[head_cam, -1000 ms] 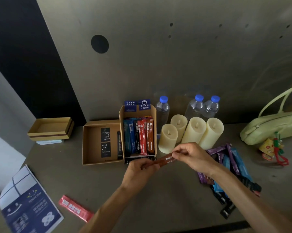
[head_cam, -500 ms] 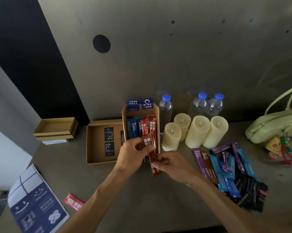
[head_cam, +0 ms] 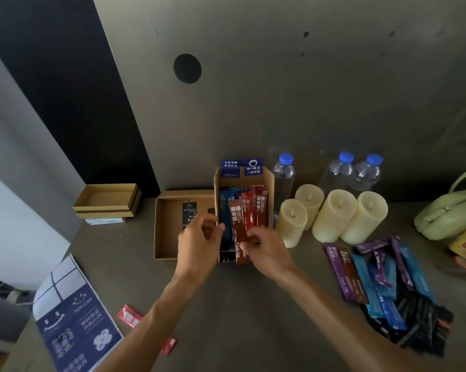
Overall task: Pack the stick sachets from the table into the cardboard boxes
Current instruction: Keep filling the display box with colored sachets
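1. Brown stick sachet (head_cam: 238, 232) is being pinched at its lower half by the right hand (head_cam: 266, 249), its top leaning among the red and blue sachets standing in the cardboard box (head_cam: 269, 183).
2. Left hand (head_cam: 199, 244) is hovering just beside the box's left wall, fingers loosely curled, holding nothing visible.
3. Loose sachets (head_cam: 382, 280), purple, blue and black, are lying piled on the table (head_cam: 253, 318) to the right.
4. Cream candles (head_cam: 334, 218) and water bottles (head_cam: 284, 174) are standing behind.
5. An open flat box (head_cam: 170, 226) is sitting against the cardboard box's left side; a red sachet (head_cam: 128, 315) is lying near a blue leaflet (head_cam: 76, 320).
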{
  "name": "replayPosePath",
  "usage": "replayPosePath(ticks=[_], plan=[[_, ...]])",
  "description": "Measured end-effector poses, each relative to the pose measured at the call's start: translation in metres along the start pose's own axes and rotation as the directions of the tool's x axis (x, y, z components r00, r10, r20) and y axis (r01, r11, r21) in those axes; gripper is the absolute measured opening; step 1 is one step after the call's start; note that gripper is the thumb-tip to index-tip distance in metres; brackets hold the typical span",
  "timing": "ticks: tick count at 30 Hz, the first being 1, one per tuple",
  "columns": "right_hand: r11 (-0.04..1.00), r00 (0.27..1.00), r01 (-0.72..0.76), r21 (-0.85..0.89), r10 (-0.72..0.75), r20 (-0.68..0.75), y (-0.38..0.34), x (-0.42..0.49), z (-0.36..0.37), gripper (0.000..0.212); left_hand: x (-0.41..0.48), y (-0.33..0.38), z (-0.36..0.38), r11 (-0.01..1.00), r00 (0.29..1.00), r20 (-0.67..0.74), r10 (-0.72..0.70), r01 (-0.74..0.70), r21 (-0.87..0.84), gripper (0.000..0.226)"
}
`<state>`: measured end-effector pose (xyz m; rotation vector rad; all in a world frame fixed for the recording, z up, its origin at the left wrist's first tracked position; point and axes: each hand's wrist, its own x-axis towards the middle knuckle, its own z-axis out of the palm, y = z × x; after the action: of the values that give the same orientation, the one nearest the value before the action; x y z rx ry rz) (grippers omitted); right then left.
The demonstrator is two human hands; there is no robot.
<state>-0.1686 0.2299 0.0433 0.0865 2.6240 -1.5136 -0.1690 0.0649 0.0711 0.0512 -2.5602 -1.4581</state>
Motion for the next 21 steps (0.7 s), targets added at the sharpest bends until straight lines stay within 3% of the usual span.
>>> replayPosePath(ticks=[8, 21], plan=[[0.970, 0.985, -0.070, -0.231, 0.031, -0.168, -0.011, 0.034, 0.034, 0.018, 0.019, -0.019, 0.005, 0.993, 0.993, 0.107, -0.055, 0.043, 0.111, 0.017], [0.895, 0.980, -0.042, -0.444, -0.051, -0.194, -0.018, 0.050, 0.042, 0.022, 0.028, -0.026, 0.007, 0.991, 0.991, 0.126, -0.040, 0.023, 0.134, 0.012]])
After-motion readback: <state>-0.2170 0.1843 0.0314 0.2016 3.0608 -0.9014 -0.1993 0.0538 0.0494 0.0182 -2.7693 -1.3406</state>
